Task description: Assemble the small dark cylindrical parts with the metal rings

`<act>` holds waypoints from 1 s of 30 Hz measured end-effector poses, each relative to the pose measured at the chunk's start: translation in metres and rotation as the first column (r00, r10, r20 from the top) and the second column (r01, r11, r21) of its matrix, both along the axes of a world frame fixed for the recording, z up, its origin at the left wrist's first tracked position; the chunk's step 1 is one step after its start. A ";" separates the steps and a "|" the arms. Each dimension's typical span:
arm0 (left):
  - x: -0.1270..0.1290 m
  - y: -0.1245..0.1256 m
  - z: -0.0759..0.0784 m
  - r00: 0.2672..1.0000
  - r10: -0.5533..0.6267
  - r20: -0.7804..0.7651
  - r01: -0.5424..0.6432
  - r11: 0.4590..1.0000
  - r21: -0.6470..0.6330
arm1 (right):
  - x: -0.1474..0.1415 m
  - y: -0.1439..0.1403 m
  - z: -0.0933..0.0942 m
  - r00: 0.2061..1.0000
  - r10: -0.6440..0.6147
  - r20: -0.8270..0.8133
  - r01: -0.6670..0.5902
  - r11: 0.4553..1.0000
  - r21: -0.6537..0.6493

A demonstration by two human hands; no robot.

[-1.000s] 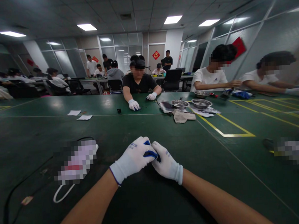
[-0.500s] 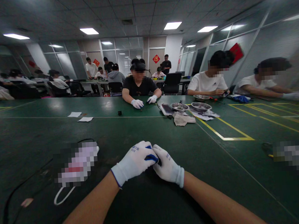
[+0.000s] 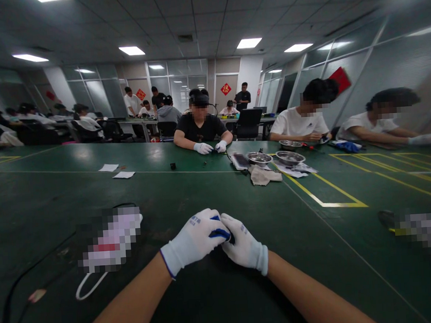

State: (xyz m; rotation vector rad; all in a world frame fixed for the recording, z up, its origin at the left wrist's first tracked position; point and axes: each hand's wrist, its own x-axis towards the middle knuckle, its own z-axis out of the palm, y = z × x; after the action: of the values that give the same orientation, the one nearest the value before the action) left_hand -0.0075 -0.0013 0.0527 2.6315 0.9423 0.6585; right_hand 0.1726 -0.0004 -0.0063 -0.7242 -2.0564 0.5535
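Note:
My left hand, in a white glove with blue palm coating, is closed with its fingers bent toward the right. Against its fingertips presses my right hand, gloved the same way and also closed. Something small and dark shows between the fingers where the two hands meet; its kind is hidden by the gloves. Both hands are just above the green table, close in front of me.
Left lies a blurred pale, flat object with a white loop and a black cable. Ahead are paper slips, a small black cube, metal bowls and a beige cloth. A gloved co-worker sits opposite.
My hands stay pressed together, with only a slight shift of the fingers. The whole view has moved slightly down. Across the table, the co-worker's hands have come closer together.

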 end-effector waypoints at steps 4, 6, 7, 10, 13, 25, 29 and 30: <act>0.001 -0.001 -0.002 1.000 -0.022 -0.018 0.023 0.999 0.045 | 0.001 0.000 0.001 1.000 -0.023 -0.001 0.023 1.000 0.009; 0.002 -0.001 -0.003 1.000 -0.018 0.018 0.017 0.999 0.042 | 0.002 0.000 0.003 0.999 -0.039 -0.010 0.039 0.999 -0.026; 0.003 -0.001 -0.003 0.999 -0.003 0.051 0.002 0.999 0.032 | 0.002 0.000 0.004 0.998 -0.053 -0.016 0.052 0.997 -0.053; 0.003 0.000 -0.002 0.979 0.086 0.187 -0.085 0.996 -0.016 | 0.003 0.000 0.006 0.991 -0.126 -0.054 0.116 0.981 -0.157; 0.001 0.003 -0.003 0.927 0.191 0.322 -0.182 0.981 -0.058 | 0.002 0.001 0.007 0.970 -0.172 -0.172 0.122 0.955 -0.269; 0.006 0.005 -0.019 0.924 0.219 0.313 -0.262 0.960 0.102 | 0.005 0.006 0.007 0.923 -0.244 -0.298 0.111 0.910 -0.399; 0.006 0.007 -0.021 0.919 0.198 0.342 -0.238 0.968 0.077 | 0.006 0.007 0.007 0.915 -0.266 -0.303 0.122 0.899 -0.421; 0.006 0.007 -0.020 0.916 0.194 0.351 -0.228 0.972 0.057 | 0.007 0.007 0.007 0.915 -0.265 -0.303 0.118 0.896 -0.428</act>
State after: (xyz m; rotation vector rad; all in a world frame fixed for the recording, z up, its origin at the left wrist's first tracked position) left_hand -0.0019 0.0056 0.0323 2.3955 1.1143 1.2000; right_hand 0.1792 0.0069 0.0010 -0.9787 -1.5250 0.9346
